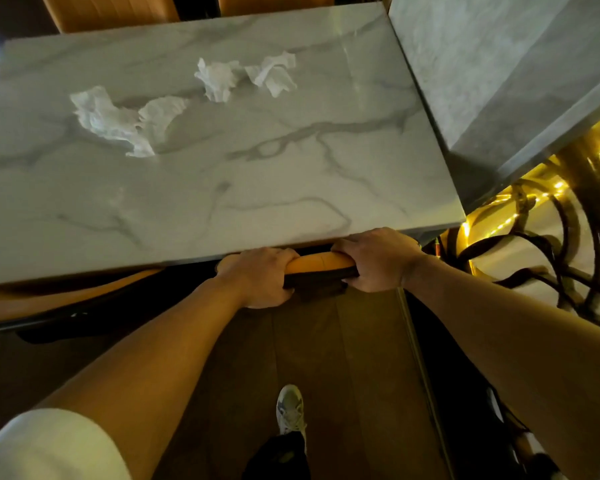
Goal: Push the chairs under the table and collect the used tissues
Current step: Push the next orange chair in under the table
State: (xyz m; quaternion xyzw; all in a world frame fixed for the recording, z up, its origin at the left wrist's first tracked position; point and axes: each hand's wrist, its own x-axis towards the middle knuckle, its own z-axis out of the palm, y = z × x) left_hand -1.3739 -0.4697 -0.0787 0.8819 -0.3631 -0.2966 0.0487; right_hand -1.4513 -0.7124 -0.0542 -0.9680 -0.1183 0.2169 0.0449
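Observation:
An orange chair's backrest top shows just below the near edge of the marble table, most of the chair hidden under it. My left hand grips the backrest's left end and my right hand grips its right end. Crumpled white tissues lie on the tabletop: a large one at the left, one in the middle, and one just right of it.
Another orange chair sits tucked at the near left. Two orange chair backs stand at the table's far side. A second marble surface adjoins at the right, above a gold curved base. My shoe is on the wooden floor.

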